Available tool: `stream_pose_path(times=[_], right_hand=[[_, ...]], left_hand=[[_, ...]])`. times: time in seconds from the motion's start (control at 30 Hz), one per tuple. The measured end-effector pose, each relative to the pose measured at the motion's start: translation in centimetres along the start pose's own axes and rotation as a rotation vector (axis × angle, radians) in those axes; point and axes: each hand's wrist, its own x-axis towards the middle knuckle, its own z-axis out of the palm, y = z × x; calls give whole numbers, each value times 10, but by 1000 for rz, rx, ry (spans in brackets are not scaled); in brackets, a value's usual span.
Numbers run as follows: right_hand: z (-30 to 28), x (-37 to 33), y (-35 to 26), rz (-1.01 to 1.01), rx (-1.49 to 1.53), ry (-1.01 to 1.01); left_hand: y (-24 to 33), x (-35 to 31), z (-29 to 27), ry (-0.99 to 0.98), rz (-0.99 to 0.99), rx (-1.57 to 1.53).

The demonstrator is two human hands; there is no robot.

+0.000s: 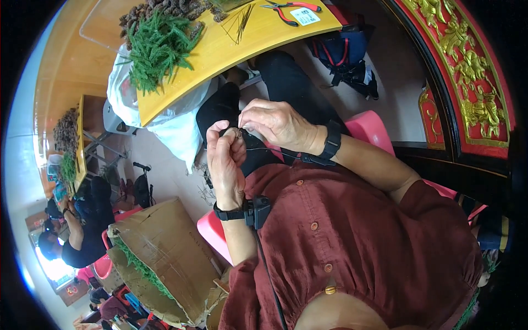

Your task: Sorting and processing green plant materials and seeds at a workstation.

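In front of my lap, my left hand is closed with its fingers bent around a small dark brown thing, mostly hidden by the fingers. It has the colour of a pine cone, but its kind does not show clearly. My right hand meets it from the right, thumb and fingertips pinched together close to the left fingertips. What the right fingers pinch is too small to make out. A thin wire-like strand runs out just below the hands. Both wrists wear black bands.
Ahead, a yellow table bears green sprigs, pine cones, thin dark wires and red-handled pliers. A cardboard box with greenery stands at left, below a white plastic bag. Another person sits far left.
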Motion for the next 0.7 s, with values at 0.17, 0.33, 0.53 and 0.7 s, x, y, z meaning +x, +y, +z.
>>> stream_pose_path(times=[0.17,0.33,0.53,0.7], right_hand=[[-2,1,-2,58,48,-13],[-8,3,-3,138,112,-31],[-12,5,1,59,64,-23],[-18,7,2,149,94,-73]], left_hand=[[0,-3,6,26,55,-13],[-1,-2,11,14,86,69],[-7,-2,14,23,194,204],[-14,4,10,-16,356,423]])
